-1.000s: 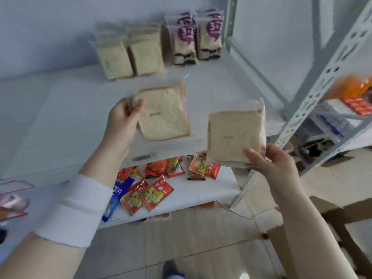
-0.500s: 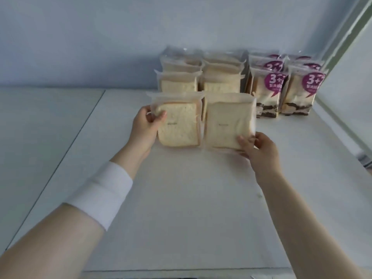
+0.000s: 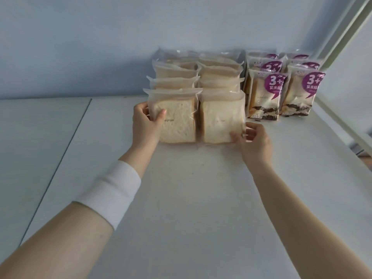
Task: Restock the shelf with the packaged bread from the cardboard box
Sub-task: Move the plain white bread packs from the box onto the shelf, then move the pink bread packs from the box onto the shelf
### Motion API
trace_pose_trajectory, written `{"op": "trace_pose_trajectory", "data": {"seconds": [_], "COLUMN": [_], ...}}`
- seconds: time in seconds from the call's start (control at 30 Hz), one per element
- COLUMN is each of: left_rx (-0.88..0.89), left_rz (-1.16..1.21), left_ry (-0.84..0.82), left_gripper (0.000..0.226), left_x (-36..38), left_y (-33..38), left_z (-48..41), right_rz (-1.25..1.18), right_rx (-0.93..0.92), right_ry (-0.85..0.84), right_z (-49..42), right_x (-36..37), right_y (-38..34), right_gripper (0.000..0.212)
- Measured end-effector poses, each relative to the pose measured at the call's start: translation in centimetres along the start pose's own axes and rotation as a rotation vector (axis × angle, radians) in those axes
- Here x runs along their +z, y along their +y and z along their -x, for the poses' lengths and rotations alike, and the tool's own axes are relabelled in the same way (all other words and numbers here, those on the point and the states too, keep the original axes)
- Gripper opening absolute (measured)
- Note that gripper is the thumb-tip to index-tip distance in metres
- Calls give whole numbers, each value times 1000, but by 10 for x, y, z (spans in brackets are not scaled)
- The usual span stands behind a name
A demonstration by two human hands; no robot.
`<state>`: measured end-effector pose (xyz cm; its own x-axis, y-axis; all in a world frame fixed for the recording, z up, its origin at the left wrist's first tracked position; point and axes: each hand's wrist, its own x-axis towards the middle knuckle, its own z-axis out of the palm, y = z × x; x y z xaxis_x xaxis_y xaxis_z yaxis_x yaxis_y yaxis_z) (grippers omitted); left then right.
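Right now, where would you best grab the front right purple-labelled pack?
Probably pinch its top sealed edge from above: the purple-labelled pack stands upright, with a twin pack close on its left and more behind, leaving top, front and right side free.

2 arms in view. Left forearm (image 3: 60, 228) wears 1 wide white band (image 3: 112, 191): plain fabric, no print or logo, snug, straight edges, just below the wrist. Left hand (image 3: 145, 125) bare, thumbnail plain. Right forearm (image 3: 291, 208) and right hand (image 3: 255, 141) bare.
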<state>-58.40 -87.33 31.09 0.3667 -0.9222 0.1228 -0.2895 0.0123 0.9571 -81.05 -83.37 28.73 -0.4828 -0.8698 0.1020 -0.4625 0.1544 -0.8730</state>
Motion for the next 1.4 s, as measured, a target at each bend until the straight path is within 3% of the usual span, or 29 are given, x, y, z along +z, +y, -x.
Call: {"op": "trace_pose_trajectory", "data": {"seconds": [0.1,0.23,0.43,0.53,0.67,0.8,0.97,1.4], "left_rx": [49,458,977,1145,1283,1373,1427,1294], "left_rz": [-65,-403,-867,-955,-992,-1052,-1110,-1202], "left_ry": [-14,-9,-564,-739,-899,-1067,-1350,-1766], "left_gripper": [57,53,55,59,47,47,46,38], "left_x": [-16,-38,16,67,140,214,275,449], "left_y": [10,24,77,98,110,96,43,-102], "left_z": [11,49,152,229,354,492,630,768], "right_rz": [115,372,811,930,997,979,881,629], "right_rx": [-42,-88,-106,-25,138,416,817,1222], "right_ry": [13,72,72,103,113,87,85,-100], "right_z": [22,68,138,172,229,311,407,413], "right_x": [-16,-53,-140,-206,-302,-390,-455,-495], "right_y": [-2,3,23,49,112,209,317,529], "right_gripper": [55,58,60,62,54,55,40,40]}}
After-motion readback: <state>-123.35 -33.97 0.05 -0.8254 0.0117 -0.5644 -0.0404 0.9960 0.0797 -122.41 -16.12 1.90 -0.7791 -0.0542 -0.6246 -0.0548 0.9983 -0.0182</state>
